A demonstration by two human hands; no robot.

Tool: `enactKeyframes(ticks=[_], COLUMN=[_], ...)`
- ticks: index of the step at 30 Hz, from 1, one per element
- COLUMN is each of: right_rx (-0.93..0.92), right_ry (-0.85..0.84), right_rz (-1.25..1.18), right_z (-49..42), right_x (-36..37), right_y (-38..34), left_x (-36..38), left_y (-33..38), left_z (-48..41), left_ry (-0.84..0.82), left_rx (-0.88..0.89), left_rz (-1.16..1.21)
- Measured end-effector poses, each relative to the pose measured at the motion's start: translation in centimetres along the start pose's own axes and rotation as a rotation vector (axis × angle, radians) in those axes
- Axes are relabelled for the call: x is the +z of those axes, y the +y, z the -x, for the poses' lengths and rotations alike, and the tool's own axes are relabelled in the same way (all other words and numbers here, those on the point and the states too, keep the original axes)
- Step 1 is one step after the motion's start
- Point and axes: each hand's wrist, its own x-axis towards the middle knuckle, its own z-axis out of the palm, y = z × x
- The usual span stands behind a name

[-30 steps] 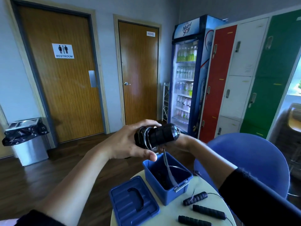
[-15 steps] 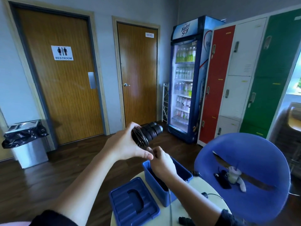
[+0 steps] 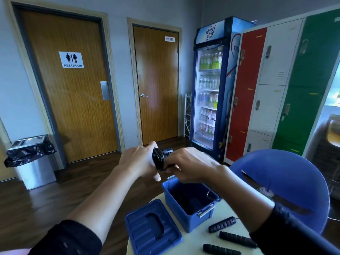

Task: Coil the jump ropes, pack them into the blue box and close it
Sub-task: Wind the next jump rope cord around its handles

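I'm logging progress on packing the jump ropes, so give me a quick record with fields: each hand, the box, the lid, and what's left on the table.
left hand: grips the coiled jump rope, held up above the box
right hand: fingers curled on the same coil
blue box: open, on the table, dark items inside
lid: off, lying flat just left of the box
black handles: three loose on the table, right of the lid

Small round pale desk [image 3: 198, 242] sits under the fingers [image 3: 179, 157]: open blue box [image 3: 191, 216] straight below them, lid [image 3: 147, 234] down-left, three black handles [image 3: 222, 224] down-right.
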Motion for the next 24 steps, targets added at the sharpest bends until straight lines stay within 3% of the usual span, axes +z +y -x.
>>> enactKeyframes(ticks=[5,7,10,16,24], right_rx=[-0.144,-0.155,-0.054,0.003,-0.006], right_ry=[0.022,-0.05,-0.1,-0.118,-0.134], right_rz=[-0.02,-0.023,-0.273,-0.964,-1.096], right_z=[-1.7,-2.5,-3.2,-4.5,-5.8], right_x=[-3.7,-5.0,-5.8,-4.5,-2.1], right_y=[0.5,0.2,0.9,2.9,3.0], left_x=[-1.0,-1.1,-1.4,-2.7,-2.3], left_y=[0.3,0.2,-0.3,-0.6,-1.6], left_z=[0.2,0.4,0.9,3.1,4.1], left_ry=[-0.185,-0.203,-0.228,-0.105,-0.044], left_rx=[0.128,0.186,0.278,0.372,0.447], left_rz=[-0.004,0.027,0.13,0.588,0.815])
